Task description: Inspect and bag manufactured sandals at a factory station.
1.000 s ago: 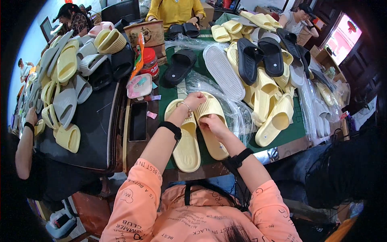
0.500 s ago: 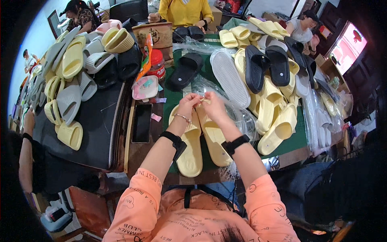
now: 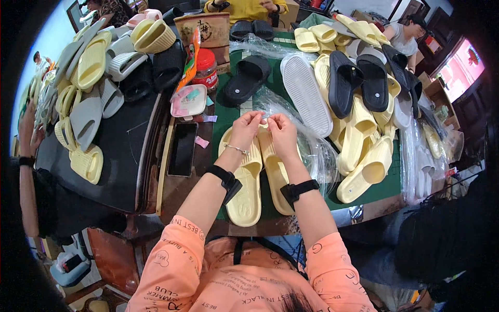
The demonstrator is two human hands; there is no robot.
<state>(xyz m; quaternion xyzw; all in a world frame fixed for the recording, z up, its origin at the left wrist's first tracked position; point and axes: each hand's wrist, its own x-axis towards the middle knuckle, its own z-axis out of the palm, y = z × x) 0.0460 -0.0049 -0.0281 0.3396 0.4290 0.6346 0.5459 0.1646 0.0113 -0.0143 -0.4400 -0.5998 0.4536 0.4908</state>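
My left hand (image 3: 245, 130) and my right hand (image 3: 281, 136) meet above a pair of pale yellow slippers, fingertips pinched close together. Between them is a small, pale, see-through bit (image 3: 263, 119), too small to name. Both hands hide the toe ends of the slippers. The left yellow slipper (image 3: 243, 200) lies sole down, heel toward me. Beside it, the right yellow slipper (image 3: 275, 174) is partly covered by my right forearm. Clear plastic bags (image 3: 318, 164) lie crumpled just right of my right hand. A black slipper (image 3: 247, 80) rests beyond my hands.
Yellow, grey and black slippers pile up at right (image 3: 358, 125) and on the black table (image 3: 112, 171) at left. Near my left arm are a phone (image 3: 182, 149), a small white tray (image 3: 188, 100) and a red-lidded jar (image 3: 205, 70). Other people work around the tables.
My hands have come up slightly, and both still pinch at the fingertips. The view has shifted a little. Across the table, the person in yellow has raised their hands from the black slippers.
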